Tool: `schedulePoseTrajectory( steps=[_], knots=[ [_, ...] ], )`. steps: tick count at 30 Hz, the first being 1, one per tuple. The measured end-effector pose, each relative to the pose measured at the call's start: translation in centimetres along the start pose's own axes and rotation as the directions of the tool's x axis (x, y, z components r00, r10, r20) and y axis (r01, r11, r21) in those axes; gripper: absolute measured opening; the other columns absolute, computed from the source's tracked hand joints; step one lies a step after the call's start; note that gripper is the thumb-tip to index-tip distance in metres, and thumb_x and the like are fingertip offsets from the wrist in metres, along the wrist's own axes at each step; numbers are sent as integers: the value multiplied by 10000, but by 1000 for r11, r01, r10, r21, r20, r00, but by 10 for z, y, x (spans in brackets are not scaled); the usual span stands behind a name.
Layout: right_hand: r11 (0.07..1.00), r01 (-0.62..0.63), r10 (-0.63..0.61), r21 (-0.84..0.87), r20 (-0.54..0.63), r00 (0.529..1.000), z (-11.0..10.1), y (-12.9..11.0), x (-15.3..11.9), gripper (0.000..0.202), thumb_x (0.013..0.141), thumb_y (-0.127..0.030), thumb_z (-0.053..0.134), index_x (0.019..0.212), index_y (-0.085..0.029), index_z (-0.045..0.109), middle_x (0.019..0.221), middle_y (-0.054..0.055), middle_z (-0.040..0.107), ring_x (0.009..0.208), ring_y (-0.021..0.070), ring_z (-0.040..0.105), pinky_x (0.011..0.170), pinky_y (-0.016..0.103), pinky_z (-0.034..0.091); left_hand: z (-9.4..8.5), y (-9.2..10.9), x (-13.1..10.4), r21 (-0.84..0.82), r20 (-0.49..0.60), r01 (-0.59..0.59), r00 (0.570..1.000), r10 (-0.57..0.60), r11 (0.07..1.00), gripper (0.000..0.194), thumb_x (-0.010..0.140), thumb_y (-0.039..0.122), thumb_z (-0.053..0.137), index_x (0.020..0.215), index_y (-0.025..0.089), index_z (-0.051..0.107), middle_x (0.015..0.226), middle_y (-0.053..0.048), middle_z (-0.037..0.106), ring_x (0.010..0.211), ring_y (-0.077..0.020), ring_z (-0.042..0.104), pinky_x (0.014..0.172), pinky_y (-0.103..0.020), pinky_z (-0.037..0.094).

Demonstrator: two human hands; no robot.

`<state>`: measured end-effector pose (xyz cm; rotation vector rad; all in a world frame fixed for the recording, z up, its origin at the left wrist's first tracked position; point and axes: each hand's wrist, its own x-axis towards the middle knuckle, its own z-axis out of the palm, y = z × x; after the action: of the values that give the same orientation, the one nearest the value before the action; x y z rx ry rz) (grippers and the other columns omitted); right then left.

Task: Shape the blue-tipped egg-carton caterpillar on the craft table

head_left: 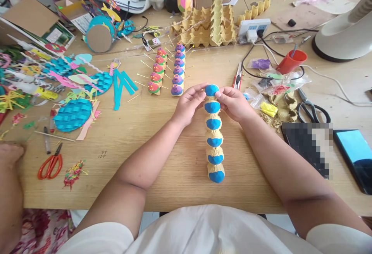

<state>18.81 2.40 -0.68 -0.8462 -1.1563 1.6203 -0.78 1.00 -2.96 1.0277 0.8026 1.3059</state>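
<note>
A strip of egg carton (214, 132) runs lengthwise in front of me, each of its several cups bearing a patch of blue clay (213, 124). At its far end, my left hand (190, 101) grips the last cup from the left, with thumb and fingers closed on the edge. From the right, my right hand (234, 102) pinches the same cup, thumb against the blue clay. Beyond my hands stand two finished-looking caterpillars: a red and green one (157, 70) and a purple and blue one (178, 70), both stuck with pins.
Orange-handled scissors (50, 165) and paper scraps (74, 173) lie at left, near another person's arm (10, 176). Blue woven paper pieces (72, 114) crowd the left side. Right of me are a red cutter (237, 76), black scissors (312, 107), a red cup (291, 61) and a phone (356, 157).
</note>
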Motion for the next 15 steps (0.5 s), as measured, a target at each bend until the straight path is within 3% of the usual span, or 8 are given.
schedulePoseTrajectory(
  steps=[9,12,15],
  knots=[
    [999,-46,46,15,-28,999,2,1,-1,708,527,-732,1136,766,-213,719,655,-57,595,597,95,460,552,245,375,3,-4,2,2,-54,-9,999,9,1000,594,731,541,1101,1208,293,849,796,43,730,755,-128,724,755,-260,623],
    [997,-77,78,26,-37,996,1,3,-1,684,508,-680,1158,787,-215,741,717,-31,690,638,121,564,578,257,449,3,-4,3,25,-57,-18,998,19,1000,637,713,555,1102,1216,259,846,847,24,789,792,-132,752,789,-261,636],
    [997,-79,79,9,-60,995,0,6,0,660,523,-663,1157,792,-212,757,717,-25,714,630,119,572,567,250,435,4,-3,3,27,-54,-7,999,9,1000,663,683,572,1109,1198,243,851,885,10,832,812,-130,768,801,-254,636]
  ],
)
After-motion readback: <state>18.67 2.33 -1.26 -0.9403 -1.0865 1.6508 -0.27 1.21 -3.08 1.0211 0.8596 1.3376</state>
